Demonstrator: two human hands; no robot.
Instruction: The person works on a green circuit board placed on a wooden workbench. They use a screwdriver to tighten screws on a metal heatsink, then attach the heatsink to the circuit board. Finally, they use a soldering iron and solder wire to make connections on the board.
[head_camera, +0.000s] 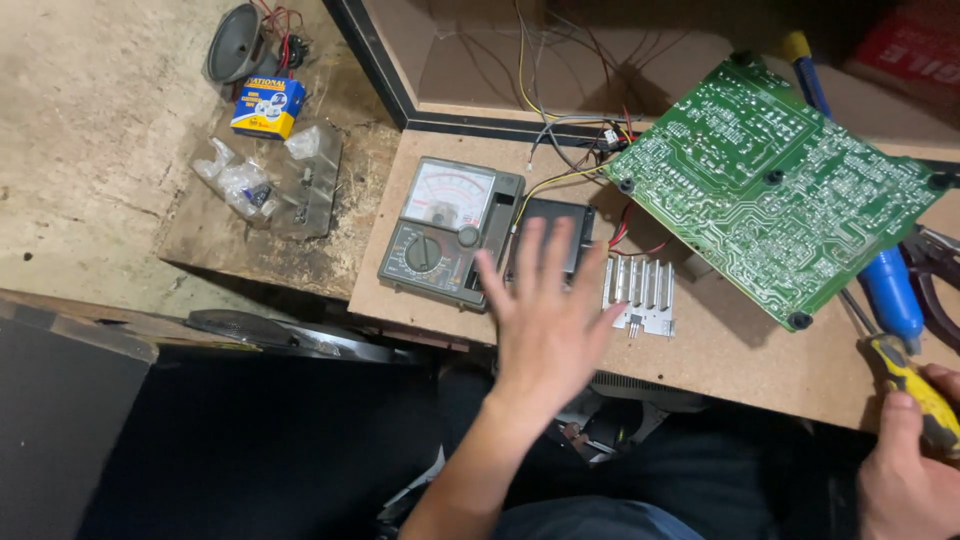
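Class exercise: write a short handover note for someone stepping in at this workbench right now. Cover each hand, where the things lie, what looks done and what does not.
Left hand: open, fingers spread, hovering over the black case beside the analog multimeter.
Right hand: gripping a yellow-handled screwdriver at the board edge.
Green circuit board: solder side up, tilted, wires attached.
Finned heatsink: loose on the bench.
Left: meter leads not seen connected.

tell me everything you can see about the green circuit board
The green circuit board is a large rectangle lying solder side up, covered in pale traces and silvery joints. It sits turned at an angle on the brown worktop, its upper corner over the recess behind. Dark round feet or screws mark corners and the middle. Red, yellow and black wires leave its left edge. Neither hand touches it.
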